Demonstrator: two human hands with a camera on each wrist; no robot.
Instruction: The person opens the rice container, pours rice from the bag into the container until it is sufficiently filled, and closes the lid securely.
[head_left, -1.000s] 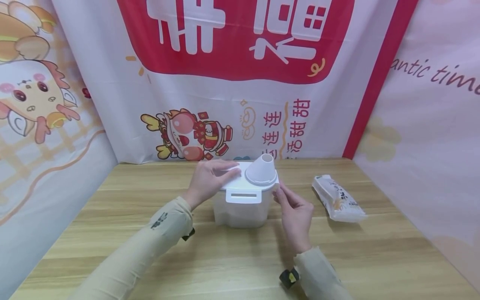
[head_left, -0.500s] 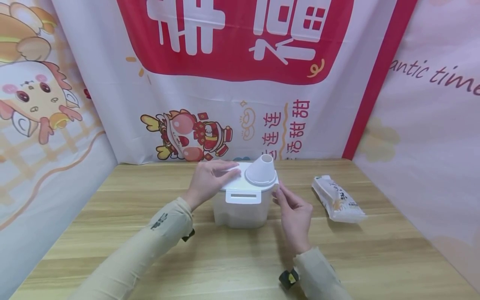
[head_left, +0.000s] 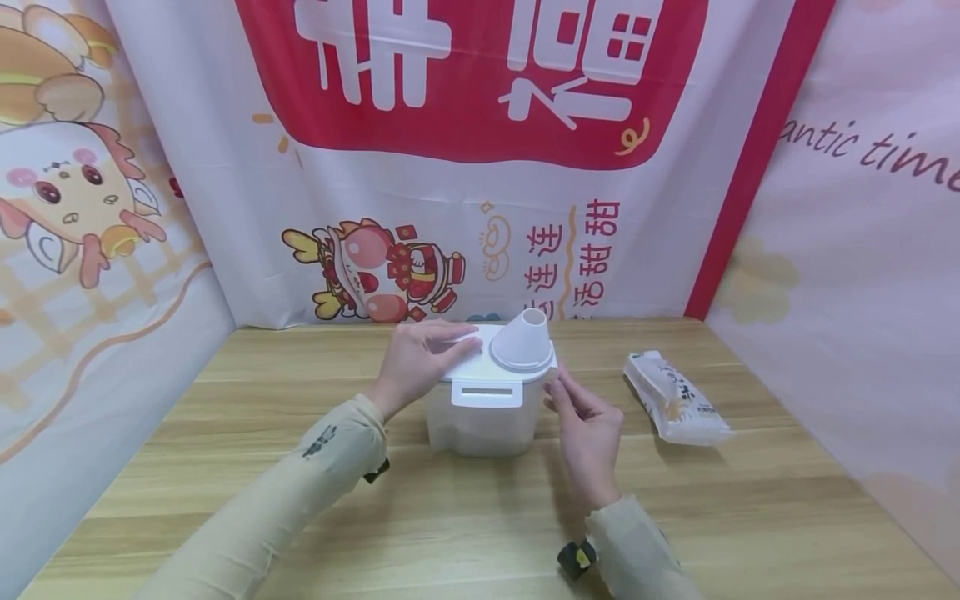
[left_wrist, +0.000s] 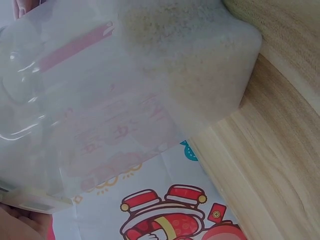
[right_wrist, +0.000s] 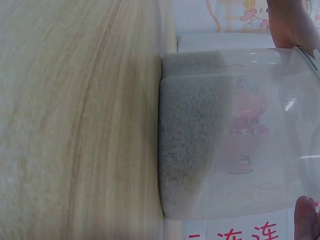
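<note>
In the head view a translucent plastic rice container (head_left: 483, 433) stands upright on the table. Its white lid (head_left: 468, 364) carries a cone-shaped spout (head_left: 521, 342) and a slotted front tab. My left hand (head_left: 408, 362) grips the lid's left side, thumb on top and fingers toward the far edge. At the lid's right edge, my right hand (head_left: 592, 429) pinches just below the spout; some of its fingers are hidden. Pale rice (right_wrist: 192, 130) fills the container's lower part in the right wrist view. The left wrist view shows the container's clear wall (left_wrist: 120, 90) from close up.
A printed bag (head_left: 675, 400), apparently of rice, lies to the right of the container on the wooden table (head_left: 465, 533). Printed cloth hangings (head_left: 637, 242) stand along the back and both sides.
The right hand has shifted very slightly. The left hand, container, lid and bag stay in place.
</note>
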